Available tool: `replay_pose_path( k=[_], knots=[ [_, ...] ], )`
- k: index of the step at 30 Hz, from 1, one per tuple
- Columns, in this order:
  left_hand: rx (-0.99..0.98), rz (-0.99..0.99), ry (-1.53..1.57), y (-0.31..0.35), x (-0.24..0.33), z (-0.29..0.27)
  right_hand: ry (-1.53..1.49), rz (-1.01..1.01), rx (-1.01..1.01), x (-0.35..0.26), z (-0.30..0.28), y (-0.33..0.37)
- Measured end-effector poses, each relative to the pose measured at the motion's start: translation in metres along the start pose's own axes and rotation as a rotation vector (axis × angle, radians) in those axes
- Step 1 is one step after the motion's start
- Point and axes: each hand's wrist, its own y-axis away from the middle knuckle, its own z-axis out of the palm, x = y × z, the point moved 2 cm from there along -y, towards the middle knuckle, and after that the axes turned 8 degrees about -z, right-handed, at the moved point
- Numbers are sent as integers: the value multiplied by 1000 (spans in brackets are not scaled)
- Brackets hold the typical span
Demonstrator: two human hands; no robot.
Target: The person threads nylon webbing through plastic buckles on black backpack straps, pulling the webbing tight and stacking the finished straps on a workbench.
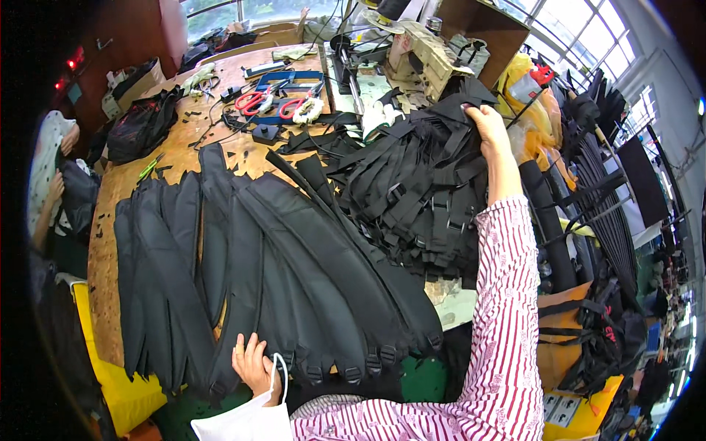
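While the right hand (487, 126) pinches the far right edge of a heap of black webbing straps (419, 187), thumb and fingers closed, the left hand (255, 370) lies loosely open, fingers extended, at the near edge of the padded black straps (294, 264). These fan across the wooden table (104, 294), left of the heap.

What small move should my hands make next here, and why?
Probably lift one strap off the black webbing pile with your right hand: its fingers already seem to grip the pile's far right corner, while your left hand rests at the near ends of the padded straps.
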Motion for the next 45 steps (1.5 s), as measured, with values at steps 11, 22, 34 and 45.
replay_pose_path(
  k=[11, 22, 34, 45],
  knots=[
    [66, 59, 53, -4, 4, -4, -501, -208, -174, -141, 8, 52],
    [-650, 85, 1296, -68, 155, -98, -740, -233, -345, -247, 129, 189],
    [-683, -359, 2635, -119, 166, -81, -953, 215, -418, -102, 110, 342],
    [-521, -231, 2554, -140, 150, -76, -743, 227, -345, -99, 89, 344]
  ],
)
